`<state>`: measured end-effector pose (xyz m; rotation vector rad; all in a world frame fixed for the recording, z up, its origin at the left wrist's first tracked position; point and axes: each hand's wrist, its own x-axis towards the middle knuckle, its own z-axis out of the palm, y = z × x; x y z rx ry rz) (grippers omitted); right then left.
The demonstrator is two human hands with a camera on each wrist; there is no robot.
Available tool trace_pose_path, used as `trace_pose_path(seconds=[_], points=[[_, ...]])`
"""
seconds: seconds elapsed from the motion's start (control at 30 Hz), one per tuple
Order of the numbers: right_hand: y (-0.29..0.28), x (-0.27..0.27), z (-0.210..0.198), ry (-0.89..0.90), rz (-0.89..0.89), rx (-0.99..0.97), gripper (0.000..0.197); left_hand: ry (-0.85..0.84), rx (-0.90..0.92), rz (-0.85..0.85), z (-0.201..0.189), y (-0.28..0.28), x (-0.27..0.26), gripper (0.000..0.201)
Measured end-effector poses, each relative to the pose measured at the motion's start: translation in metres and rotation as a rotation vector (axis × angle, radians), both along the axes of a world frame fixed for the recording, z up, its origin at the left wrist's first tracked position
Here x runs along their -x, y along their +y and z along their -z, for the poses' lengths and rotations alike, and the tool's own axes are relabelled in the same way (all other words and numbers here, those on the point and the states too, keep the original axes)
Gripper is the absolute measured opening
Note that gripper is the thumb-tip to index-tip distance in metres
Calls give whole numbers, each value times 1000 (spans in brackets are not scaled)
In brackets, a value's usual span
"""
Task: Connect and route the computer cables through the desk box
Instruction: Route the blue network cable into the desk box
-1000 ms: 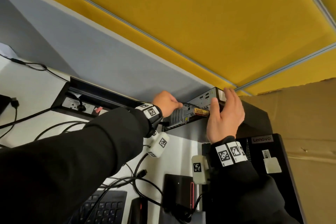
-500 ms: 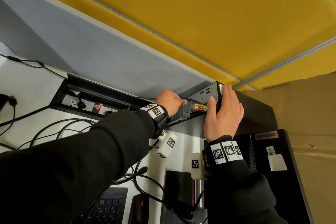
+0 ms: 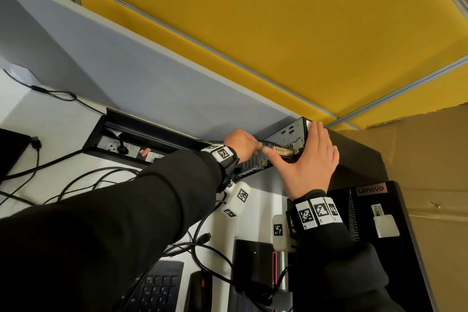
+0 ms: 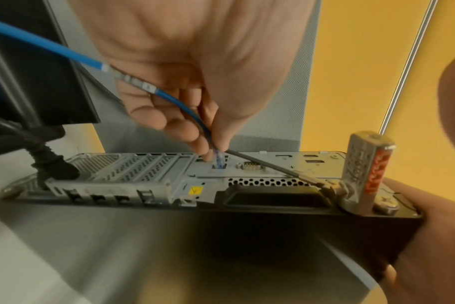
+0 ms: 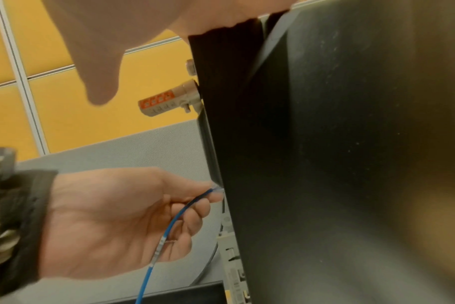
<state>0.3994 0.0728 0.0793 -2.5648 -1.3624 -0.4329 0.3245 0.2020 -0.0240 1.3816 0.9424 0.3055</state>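
A small black desktop computer (image 3: 291, 134) lies on the desk with its metal rear panel (image 4: 143, 174) facing the grey partition. My left hand (image 3: 262, 147) pinches the clear plug (image 4: 218, 160) of a blue network cable (image 4: 65, 51) and holds it at a port in that panel. My right hand (image 3: 301, 149) lies flat on the case near its rear corner, fingers straight, thumb stretched toward a metal combination lock (image 4: 364, 170). The open desk box (image 3: 131, 144) sits to the left, with sockets inside.
A thick black power cord (image 4: 47, 164) is plugged into the panel's left end. A second black tower (image 3: 374, 235) lies to the right beside a cardboard sheet (image 3: 430, 159). Loose black cables (image 3: 101, 180) and a keyboard (image 3: 159, 286) lie nearer me.
My right hand has slid from hooking over the rear edge to lying flatter on the case, thumb now by the lock. The left hand has stayed at the rear panel.
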Motion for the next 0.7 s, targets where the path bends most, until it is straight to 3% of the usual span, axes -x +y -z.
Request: trace_pose_path(seconds=[0.13, 0.3, 0.37, 0.47, 0.6, 0.63, 0.7], points=[[0, 0, -1, 8, 33, 30, 120, -10, -49, -100, 25, 2, 39, 23], [-1, -2, 3, 57, 13, -13, 111, 242, -30, -267, 98, 21, 130, 38], [-2, -2, 4, 91, 1, -32, 110, 316, -76, -168, 107, 20, 155, 29], [-7, 19, 7, 105, -50, -96, 92, 323, -172, 18, 107, 9, 165, 19], [-15, 71, 20, 87, -302, -260, 53, 422, -335, 211, 108, -5, 155, 41], [-16, 80, 27, 132, -365, -287, 39, 462, -371, 252, 109, -7, 150, 48], [-13, 89, 50, 392, -425, -245, 14, 542, -443, 324, 110, -8, 142, 60]])
